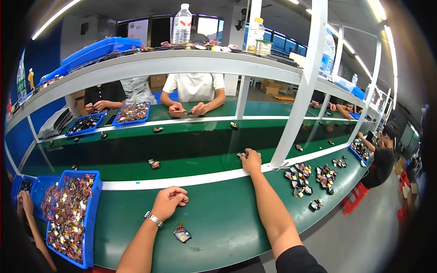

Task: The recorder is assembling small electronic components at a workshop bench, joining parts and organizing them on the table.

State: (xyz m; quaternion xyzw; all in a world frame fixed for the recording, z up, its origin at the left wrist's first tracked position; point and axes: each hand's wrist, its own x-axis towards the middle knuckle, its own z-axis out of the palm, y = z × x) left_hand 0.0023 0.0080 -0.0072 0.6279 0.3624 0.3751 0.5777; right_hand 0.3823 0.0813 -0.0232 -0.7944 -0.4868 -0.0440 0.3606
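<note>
My right hand [252, 162] reaches over the near white rail to the conveyor belt. Its fingers are closed on a small black electronic part [241, 155] with a light piece on it. My left hand [169, 203], with a metal watch on its wrist, hovers over the green worktop [218, 214]. Its fingers are loosely curled in, and I see nothing in them. Below it on the worktop lies another small black electronic part [182, 235] with a clear-looking face and yellow-and-red bits at its top.
A blue tray [94, 214] heaped with small red, white and yellow parts stands left. Several black assemblies [300, 179] lie right, past a white post [298, 100]. Single parts [154, 164] ride the dark belt [195, 143]. Across it a person in white [193, 91] works; others sit along both sides.
</note>
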